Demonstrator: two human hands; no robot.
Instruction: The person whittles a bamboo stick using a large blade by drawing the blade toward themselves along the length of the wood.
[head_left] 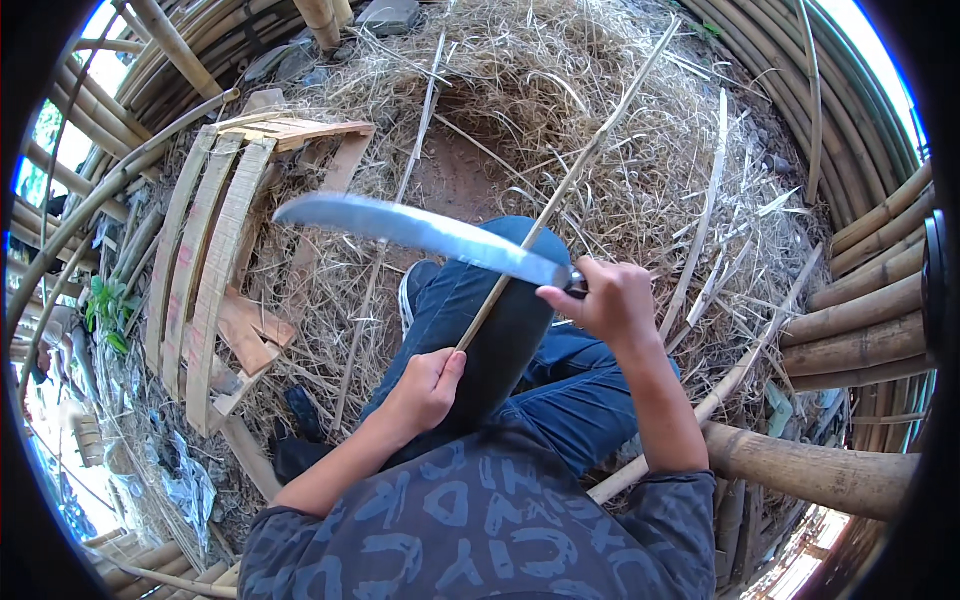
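A long, thin bamboo strip slants from my lap up toward the far right, crossing over my raised knee. Its near end is in my left hand, whose fingers are wrapped round it. In my right hand is the handle of a machete with a broad, slightly curved blade pointing left. The blade lies across the strip just above the knee; whether its edge bites into the bamboo I cannot tell. Most of the handle is hidden by my fingers.
A wooden crate lies tipped at the left. Pale bamboo shavings cover the ground ahead, with split strips lying at the right. Thick bamboo poles stick in from the right, and a bamboo wall curves round behind.
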